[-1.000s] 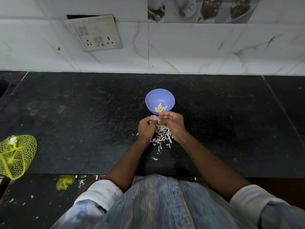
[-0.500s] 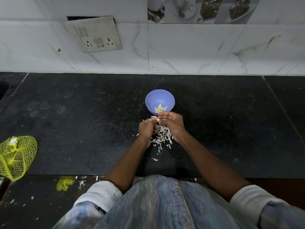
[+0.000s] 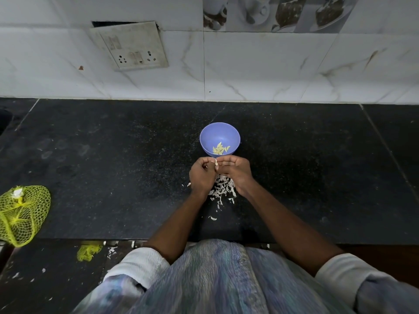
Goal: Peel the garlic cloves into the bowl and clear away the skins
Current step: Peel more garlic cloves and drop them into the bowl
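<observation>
Just in front of the bowl (image 3: pixel 219 138), between the 2 hands, a clove (image 3: pixel 216 162) is pinched at the fingertips. The left hand (image 3: pixel 201 176) has its fingers curled round it from one side, and the right hand (image 3: pixel 236 170) pinches it from the other, fingers bent inward. Compared with 1 second ago the hands have barely moved; the pale tip of the clove now shows a little more clearly between the thumbs, which suggests skin is coming away, though the detail is too small to be sure.

The bowl holds a few peeled yellowish cloves (image 3: pixel 220 149) at its bottom. Below the hands the skins (image 3: pixel 223 189) lie in a loose heap on the desk (image 3: pixel 113 168), with a few stray flakes nearer the desk's edge.

Judged from this, peeling is under way: this clove has not yet gone into the bowl, and clearing the skins has not begun. A yellow net (image 3: pixel 22 214) lies at the far left of the desk.
</observation>
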